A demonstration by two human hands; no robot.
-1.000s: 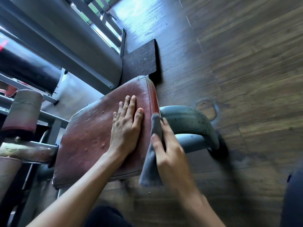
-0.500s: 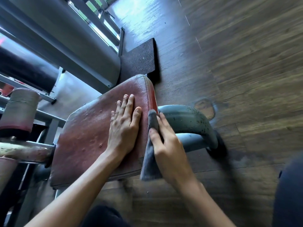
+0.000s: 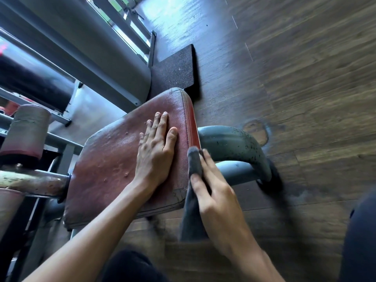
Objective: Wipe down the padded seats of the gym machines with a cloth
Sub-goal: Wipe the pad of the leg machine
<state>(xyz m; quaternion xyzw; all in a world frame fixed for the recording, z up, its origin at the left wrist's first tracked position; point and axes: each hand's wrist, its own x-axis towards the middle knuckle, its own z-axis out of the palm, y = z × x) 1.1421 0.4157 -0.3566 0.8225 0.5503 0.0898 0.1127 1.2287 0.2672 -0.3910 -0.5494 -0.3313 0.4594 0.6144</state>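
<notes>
A worn reddish-brown padded seat (image 3: 114, 167) fills the middle of the view, its leather cracked and pitted. My left hand (image 3: 155, 153) lies flat on its top near the right edge, fingers straight and together. My right hand (image 3: 211, 192) presses a grey cloth (image 3: 192, 212) against the seat's right side face, fingers straight along the cloth. The cloth hangs down below the seat edge toward the floor.
A grey curved metal tube (image 3: 234, 145) of the frame runs right of the seat. Roller pads (image 3: 26, 131) and a rusty bar (image 3: 30, 181) stand at the left. A black rubber mat (image 3: 175, 70) lies on the wooden floor (image 3: 295, 78) beyond the seat.
My right hand has slid the cloth slightly along the seat's right side. My left hand stays flat on the seat top.
</notes>
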